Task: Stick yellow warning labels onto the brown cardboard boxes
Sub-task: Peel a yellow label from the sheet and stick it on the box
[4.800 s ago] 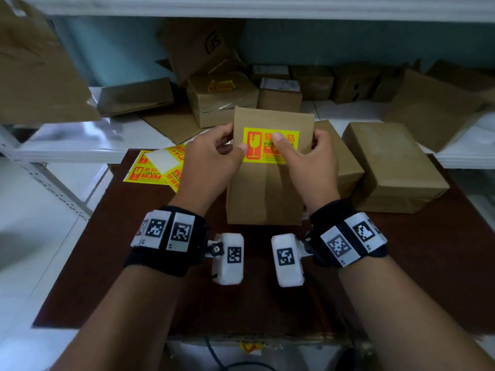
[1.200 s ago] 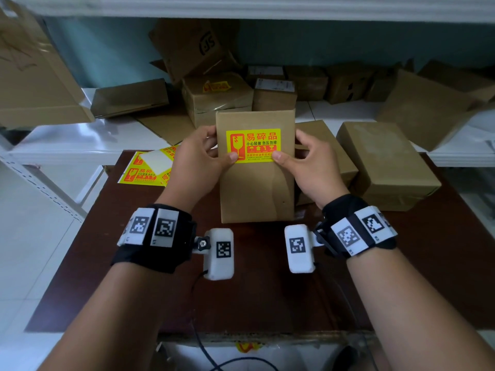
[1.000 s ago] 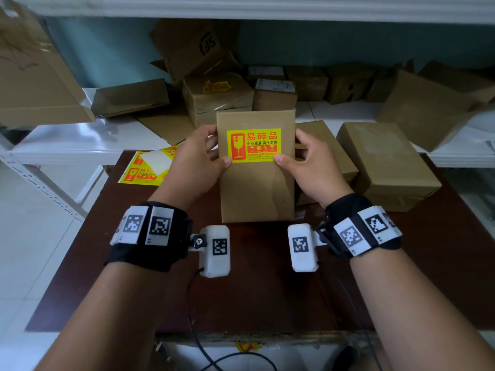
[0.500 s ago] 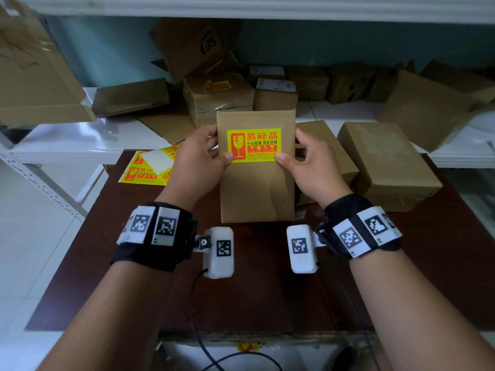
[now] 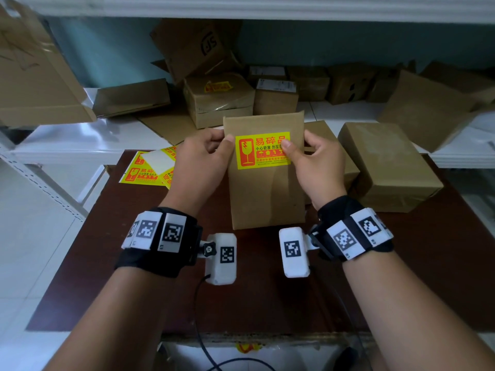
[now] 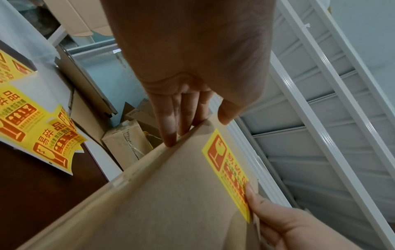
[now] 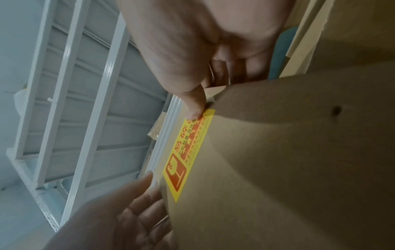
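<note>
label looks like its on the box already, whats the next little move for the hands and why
Probably run the right hand's thumb across the yellow label once more, then set the box down. The label lies flat on the upright box's front, the right thumb presses its right edge, and the left hand grips the box's left edge, thumb beside the label, so only a final press seems left.

Brown cardboard box (image 6: 149, 203), one yellow warning label (image 6: 228, 170) on its face; left hand (image 6: 192, 67) grips the top edge, fingers (image 6: 169, 121) behind, thumb in front. Right hand (image 6: 284, 225) thumb presses the label's far end. Loose label sheets (image 6: 36, 128) lie on the dark table (image 6: 38, 186) at left.
</note>
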`<state>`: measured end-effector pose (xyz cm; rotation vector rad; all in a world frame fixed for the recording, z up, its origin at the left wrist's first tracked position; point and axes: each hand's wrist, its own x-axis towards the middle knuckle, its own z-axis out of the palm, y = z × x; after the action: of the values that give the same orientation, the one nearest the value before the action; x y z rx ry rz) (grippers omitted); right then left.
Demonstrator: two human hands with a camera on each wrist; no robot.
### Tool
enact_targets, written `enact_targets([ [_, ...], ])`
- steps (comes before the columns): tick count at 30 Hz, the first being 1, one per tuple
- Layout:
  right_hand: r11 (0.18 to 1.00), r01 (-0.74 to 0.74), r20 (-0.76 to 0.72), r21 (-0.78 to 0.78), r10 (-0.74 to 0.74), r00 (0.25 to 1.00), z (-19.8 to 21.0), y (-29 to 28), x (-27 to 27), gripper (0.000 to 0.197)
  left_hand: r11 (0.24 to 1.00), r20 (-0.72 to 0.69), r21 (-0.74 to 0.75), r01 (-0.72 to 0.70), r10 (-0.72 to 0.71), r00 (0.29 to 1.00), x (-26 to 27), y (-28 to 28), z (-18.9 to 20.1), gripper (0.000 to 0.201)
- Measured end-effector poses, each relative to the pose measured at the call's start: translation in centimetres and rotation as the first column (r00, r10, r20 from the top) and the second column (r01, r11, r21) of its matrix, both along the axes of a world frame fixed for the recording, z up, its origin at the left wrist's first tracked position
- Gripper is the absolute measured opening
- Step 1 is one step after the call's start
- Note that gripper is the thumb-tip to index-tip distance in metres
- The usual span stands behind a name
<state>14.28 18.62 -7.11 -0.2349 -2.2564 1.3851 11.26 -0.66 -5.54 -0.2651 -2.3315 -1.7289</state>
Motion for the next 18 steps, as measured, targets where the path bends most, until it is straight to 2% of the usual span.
enact_targets([
  [4,0.998,0.019,0.032,-0.057,-0.017,0.999,-0.2,0.2,-0.2,0.072,0.999,-0.019,-0.034,-0.026,0.025,0.999,0.1,0.2,0.0,0.017],
  [5,0.999,0.021,0.042,-0.047,-0.019,0.999,0.0,0.3,-0.2,0.074,0.999,-0.019,-0.032,-0.027,0.026,0.999,0.1,0.3,0.0,0.017],
  [6,0.999,0.022,0.050,-0.025,-0.021,0.999,0.1,0.3,-0.1,0.067,0.999,-0.020,-0.030,-0.024,0.023,1.000,0.1,0.3,0.0,0.017],
  [9,0.999,0.024,0.050,0.037,-0.026,0.998,0.6,0.0,0.3,0.026,1.000,-0.012,-0.017,-0.009,0.009,1.000,0.1,0.4,0.1,0.019],
  [10,0.999,0.029,0.048,0.040,-0.031,0.998,0.7,-0.1,0.4,0.022,1.000,-0.007,-0.015,-0.007,0.007,1.000,0.1,0.4,0.0,0.020],
  [11,0.999,0.041,0.045,0.033,-0.043,0.998,0.8,-0.4,0.5,0.024,1.000,-0.004,-0.018,-0.013,0.012,1.000,0.0,0.4,0.0,0.020],
  [15,0.989,0.136,0.001,0.052,-0.136,0.991,0.8,-1.2,0.6,0.057,0.990,-0.029,-0.098,-0.102,0.099,0.995,0.0,0.5,0.0,0.031],
  [18,0.983,0.170,-0.030,0.064,-0.168,0.985,0.8,-1.5,0.7,0.057,0.970,-0.072,-0.183,-0.162,0.151,0.986,0.2,0.6,0.0,0.042],
])
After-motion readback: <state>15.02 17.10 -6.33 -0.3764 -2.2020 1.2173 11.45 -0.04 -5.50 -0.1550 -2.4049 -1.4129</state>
